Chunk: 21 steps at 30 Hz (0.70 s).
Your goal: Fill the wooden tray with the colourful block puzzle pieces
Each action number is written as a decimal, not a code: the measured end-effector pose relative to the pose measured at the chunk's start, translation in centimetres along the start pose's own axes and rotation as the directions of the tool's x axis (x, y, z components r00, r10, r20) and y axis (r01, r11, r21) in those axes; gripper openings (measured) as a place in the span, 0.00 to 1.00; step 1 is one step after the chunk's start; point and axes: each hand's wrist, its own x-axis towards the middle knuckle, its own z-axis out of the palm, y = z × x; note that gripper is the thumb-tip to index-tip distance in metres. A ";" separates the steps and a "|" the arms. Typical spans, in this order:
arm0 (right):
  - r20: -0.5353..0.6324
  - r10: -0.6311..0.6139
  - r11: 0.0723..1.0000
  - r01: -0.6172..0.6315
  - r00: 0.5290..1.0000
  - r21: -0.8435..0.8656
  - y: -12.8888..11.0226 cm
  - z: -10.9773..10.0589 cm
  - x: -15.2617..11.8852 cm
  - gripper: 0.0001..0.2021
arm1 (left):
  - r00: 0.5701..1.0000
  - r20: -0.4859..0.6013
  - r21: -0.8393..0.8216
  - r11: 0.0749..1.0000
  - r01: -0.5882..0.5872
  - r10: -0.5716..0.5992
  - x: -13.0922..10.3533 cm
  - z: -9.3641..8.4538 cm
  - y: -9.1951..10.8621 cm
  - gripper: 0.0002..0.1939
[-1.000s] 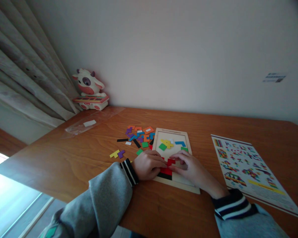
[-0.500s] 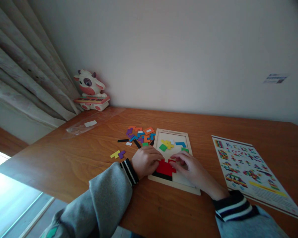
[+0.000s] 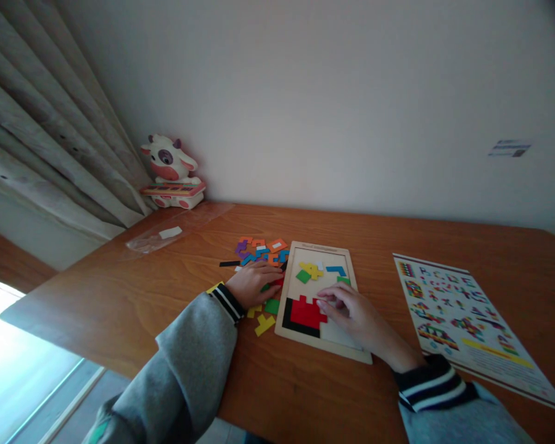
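My left hand (image 3: 254,285) lies over the loose puzzle pieces left of the board, fingers stretched out and holding nothing that I can see. Beside its fingertips is a red piece (image 3: 280,282), partly covered. My right hand (image 3: 351,311) rests over the wooden puzzle board (image 3: 337,342), thumb and fingers loosely curved and apart at the edge of the red pieces (image 3: 306,312). A black strip (image 3: 300,327) borders those red pieces in the lower left corner. Yellow pieces (image 3: 312,270), a green piece (image 3: 304,276) and a blue piece (image 3: 336,270) lie higher on the board.
Orange pieces (image 3: 277,245), purple pieces (image 3: 241,248) and a yellow piece (image 3: 265,324) lie left of the board. A printed pattern sheet (image 3: 472,327) is at the right. At the back left stand a toy cow with a keyboard (image 3: 173,179) and a plastic bag (image 3: 152,240).
My left hand has moved left and away from the board, onto the loose pieces, uncovering the red and black corner. My right hand has stayed nearly still.
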 end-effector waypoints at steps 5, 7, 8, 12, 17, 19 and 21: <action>-0.003 -0.005 1.000 0.005 1.000 0.007 0.3 0.1 0.1 0.11 | 0.999 -0.034 0.031 0.999 0.035 -0.034 0.0 0.4 -0.4 0.12; -0.013 -0.005 1.000 0.005 1.000 0.016 0.3 0.2 0.1 0.11 | 0.999 -0.048 0.064 0.998 0.025 -0.022 -0.1 0.5 -0.6 0.12; -0.014 -0.005 1.000 0.006 1.000 0.021 0.4 0.2 0.1 0.11 | 0.998 -0.054 0.087 0.996 0.020 -0.015 -0.1 0.6 -0.7 0.12; -0.017 -0.011 1.000 0.011 1.000 0.025 0.5 0.1 0.1 0.11 | 0.994 -0.106 0.115 0.993 0.020 -0.008 -0.2 0.7 -0.6 0.13; -0.014 0.005 1.000 -0.005 1.000 0.014 0.4 0.1 0.1 0.11 | 0.981 -0.171 0.069 0.992 0.107 -0.094 -0.1 1.2 0.1 0.17; -0.020 0.006 1.000 -0.005 1.000 0.011 0.4 0.1 0.1 0.11 | 0.982 -0.155 0.062 0.992 0.114 -0.103 0.0 1.4 0.3 0.18; -0.032 -0.002 1.000 0.002 0.999 0.008 0.5 0.2 0.1 0.11 | 0.979 -0.179 0.048 0.993 0.104 -0.094 0.2 1.5 0.4 0.16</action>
